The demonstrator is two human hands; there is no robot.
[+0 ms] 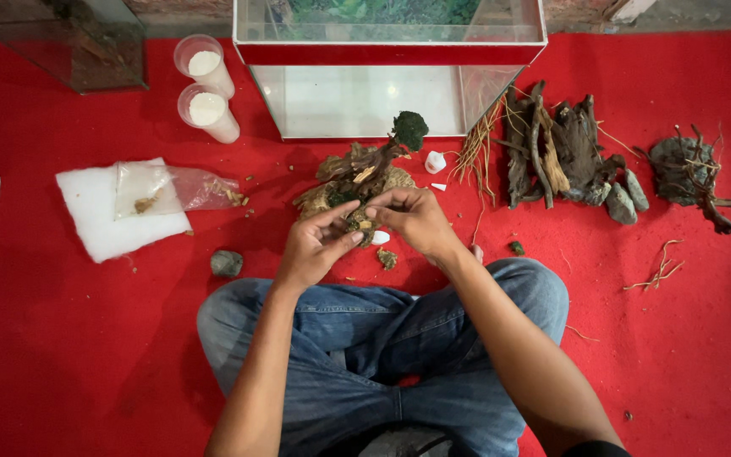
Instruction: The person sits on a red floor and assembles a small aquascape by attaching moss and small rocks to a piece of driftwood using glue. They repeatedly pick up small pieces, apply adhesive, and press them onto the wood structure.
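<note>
Your left hand (313, 247) and right hand (412, 217) meet over the red carpet (86, 338), fingers pinched together on a small mossy clump (360, 223) at the near side of the driftwood piece (357, 176), before the glass tank (382, 93).

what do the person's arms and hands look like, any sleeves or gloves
Both arms are bare from wrist to past the elbow. The left hand and right hand wear no gloves, and no rings or watch show. A dark sleeve edge shows high on the right arm.
</note>
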